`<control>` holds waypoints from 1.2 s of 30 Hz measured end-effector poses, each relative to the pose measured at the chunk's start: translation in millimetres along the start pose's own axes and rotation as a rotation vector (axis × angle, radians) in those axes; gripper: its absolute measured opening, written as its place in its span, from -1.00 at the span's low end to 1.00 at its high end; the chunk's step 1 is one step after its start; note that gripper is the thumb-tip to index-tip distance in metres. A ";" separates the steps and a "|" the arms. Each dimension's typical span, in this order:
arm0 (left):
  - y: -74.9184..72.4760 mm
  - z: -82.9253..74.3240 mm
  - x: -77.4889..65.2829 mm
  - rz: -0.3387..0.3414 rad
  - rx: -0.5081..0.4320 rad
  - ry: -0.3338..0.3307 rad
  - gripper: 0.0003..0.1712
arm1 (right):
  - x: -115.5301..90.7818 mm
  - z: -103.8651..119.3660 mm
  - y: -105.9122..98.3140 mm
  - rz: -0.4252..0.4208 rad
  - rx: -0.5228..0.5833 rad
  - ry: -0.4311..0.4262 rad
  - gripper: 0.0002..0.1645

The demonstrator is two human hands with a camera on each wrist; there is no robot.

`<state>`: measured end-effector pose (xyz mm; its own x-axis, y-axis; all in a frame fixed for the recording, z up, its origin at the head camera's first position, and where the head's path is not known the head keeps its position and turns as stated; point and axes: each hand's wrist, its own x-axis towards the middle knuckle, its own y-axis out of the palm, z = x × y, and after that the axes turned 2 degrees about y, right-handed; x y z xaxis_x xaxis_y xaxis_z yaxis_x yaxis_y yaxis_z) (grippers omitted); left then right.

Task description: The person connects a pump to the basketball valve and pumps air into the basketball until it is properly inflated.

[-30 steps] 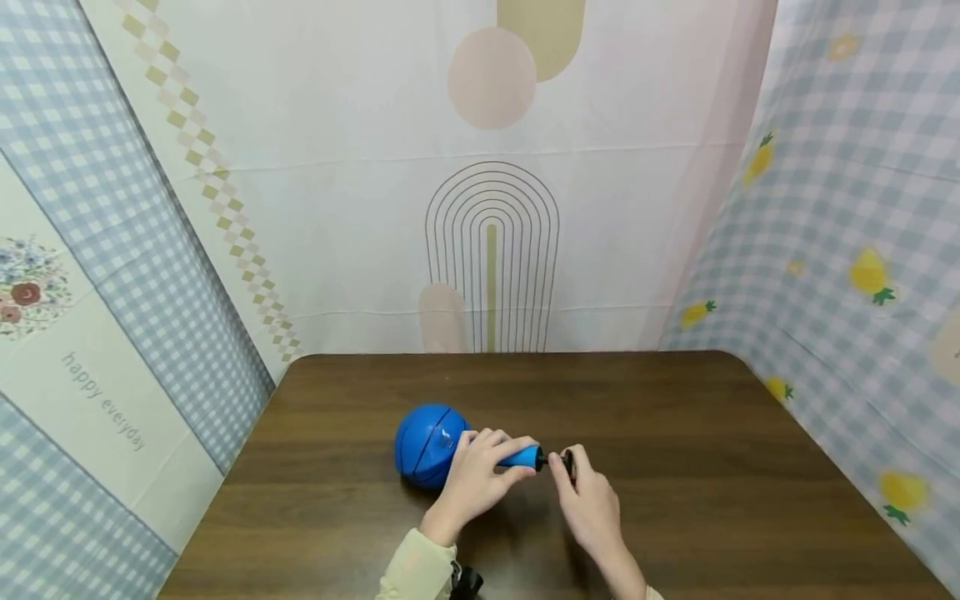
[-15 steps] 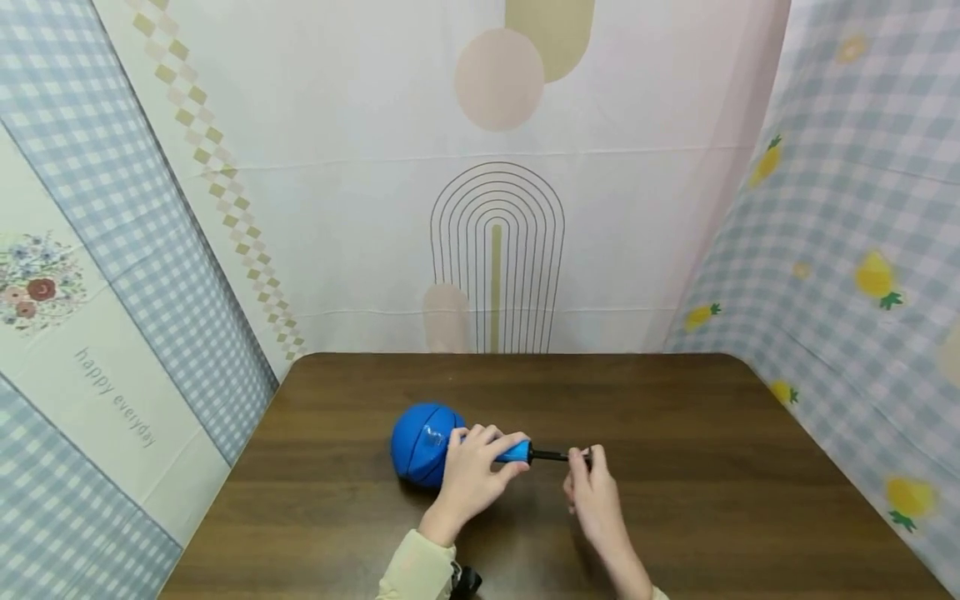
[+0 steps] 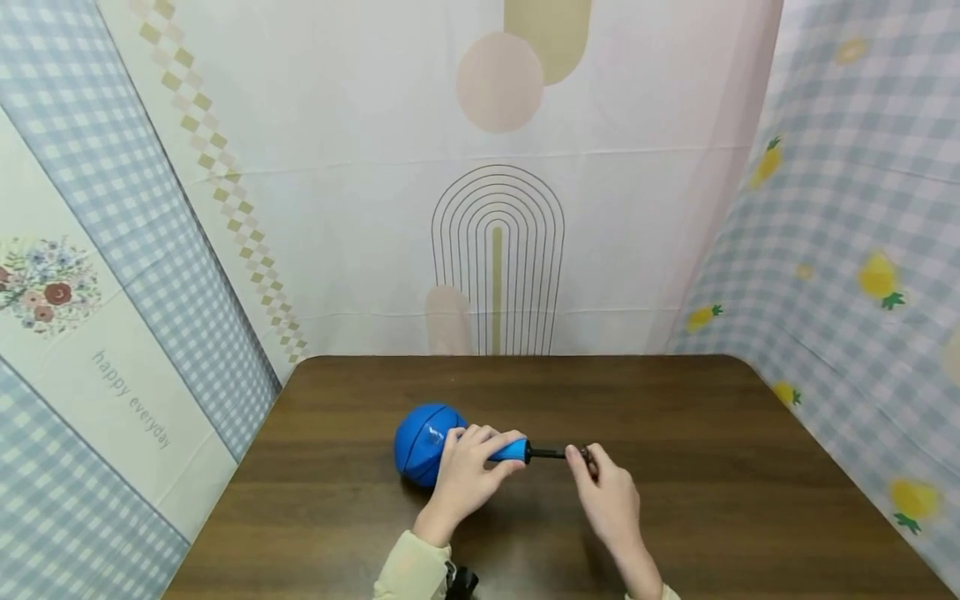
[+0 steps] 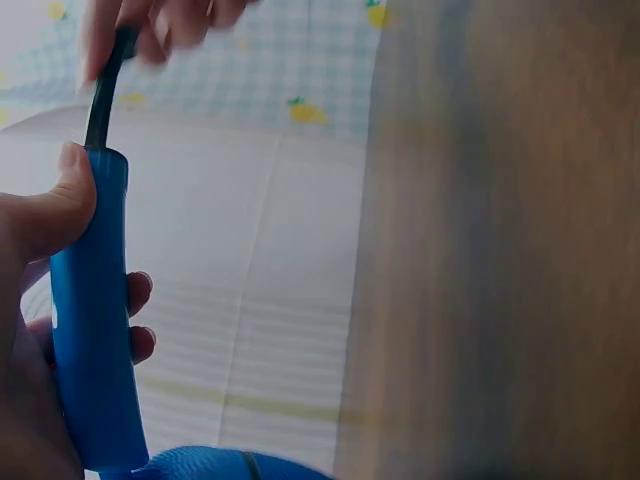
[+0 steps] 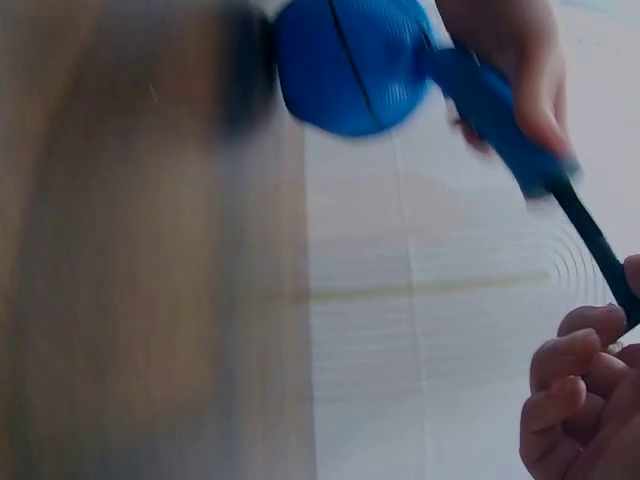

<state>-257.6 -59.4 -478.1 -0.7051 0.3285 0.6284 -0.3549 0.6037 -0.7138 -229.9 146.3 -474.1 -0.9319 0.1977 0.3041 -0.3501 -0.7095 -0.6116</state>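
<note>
A blue ball [image 3: 418, 446] with black seams rests on the brown wooden table [image 3: 712, 467], its side facing the hands looking dented. My left hand [image 3: 468, 475] grips the blue barrel of a hand pump [image 3: 513, 451], thumb on one side and fingertips round the other in the left wrist view. The pump's far end meets the ball [image 5: 350, 70], as the right wrist view shows. A length of black rod [image 3: 546, 453] sticks out of the barrel. At its outer end my right hand [image 3: 611, 498] holds the dark handle, mostly hidden by the fingers.
Behind the table hangs a pale patterned cloth [image 3: 360, 250]. Checked cloths hang at the left [image 3: 161, 217] and right [image 3: 825, 208] sides. A black strap device [image 3: 461, 582] sits at my left wrist, by the pale sleeve [image 3: 414, 567].
One second ago the rod was nearly all inside the barrel. My right hand has drawn the handle out to the right; the left hand keeps its grip near the ball.
</note>
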 end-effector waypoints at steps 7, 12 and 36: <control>-2.6 2.4 -0.9 -0.037 0.040 -0.027 -0.57 | 0.2 -2.7 -5.5 0.007 0.098 0.088 -0.53; 10.6 -9.8 -8.9 -0.067 0.095 0.008 -0.56 | -12.6 7.6 17.9 0.167 0.103 0.137 -0.55; 18.9 -7.7 -26.0 -0.120 -0.119 -0.055 -0.64 | -16.9 14.2 9.1 0.122 0.020 0.094 -0.60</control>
<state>-241.2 -50.9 -505.5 -0.6958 0.2102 0.6868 -0.3660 0.7191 -0.5908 -216.0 127.0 -474.5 -0.9725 0.1710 0.1579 -0.2325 -0.7454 -0.6247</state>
